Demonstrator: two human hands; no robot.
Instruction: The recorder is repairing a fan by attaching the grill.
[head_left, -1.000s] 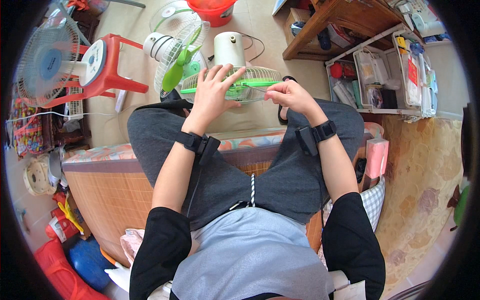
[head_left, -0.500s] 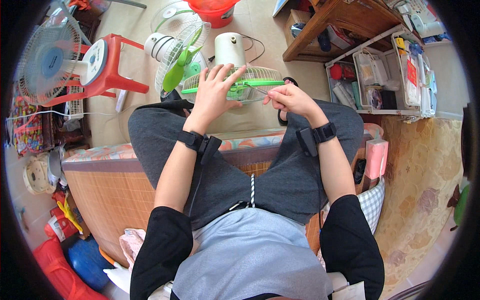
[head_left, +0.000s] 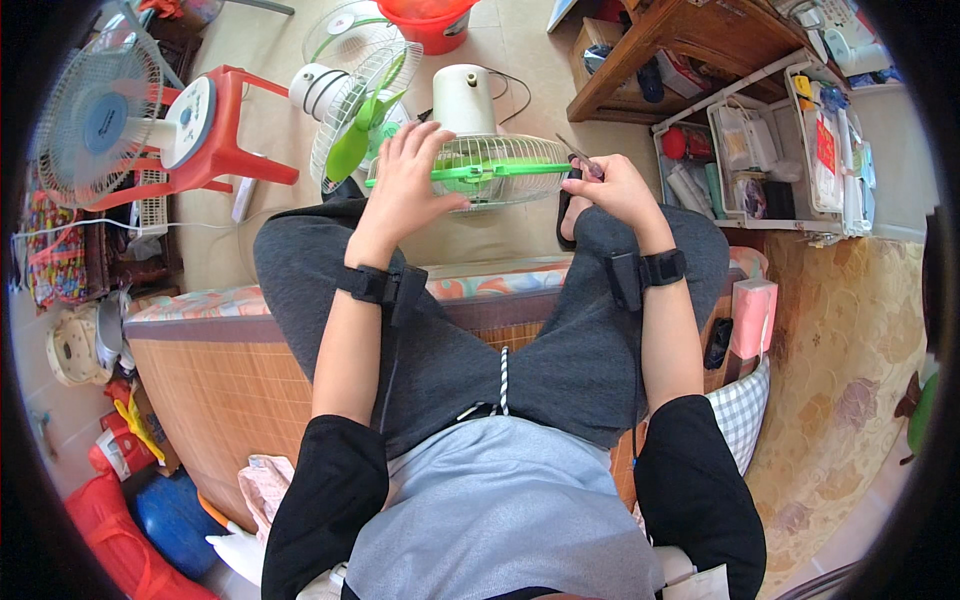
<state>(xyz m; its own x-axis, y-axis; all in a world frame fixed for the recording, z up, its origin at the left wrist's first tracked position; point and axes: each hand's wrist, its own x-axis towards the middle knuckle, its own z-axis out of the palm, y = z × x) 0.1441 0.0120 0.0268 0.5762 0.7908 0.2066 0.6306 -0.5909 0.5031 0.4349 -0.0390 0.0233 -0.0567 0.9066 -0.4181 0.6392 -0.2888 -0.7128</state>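
In front of me, between my knees, is an electric fan with a round wire guard (head_left: 510, 185) and a bright green rim (head_left: 530, 169). Its white body (head_left: 463, 98) rises just behind the guard. My left hand (head_left: 402, 185) lies against the left part of the guard, fingers apart and slightly bent, thumb pointing right. In my right hand (head_left: 622, 190) is a screwdriver (head_left: 576, 153), its thin metal shaft pointing up and left, beside the guard's right end. My fingers hide most of its handle.
A detached wire guard with green fan blades (head_left: 350, 152) leans at the left. Another fan (head_left: 110, 125) lies on a red stool (head_left: 235, 135). At the back are a red bucket (head_left: 430, 25) and a cable (head_left: 515, 95). Wooden furniture (head_left: 680, 50) and a white rack (head_left: 715, 165) stand right.
My right hand has drawn the screwdriver away from the guard's middle, to the right, and its tip now points upward. My left hand has shifted slightly left.
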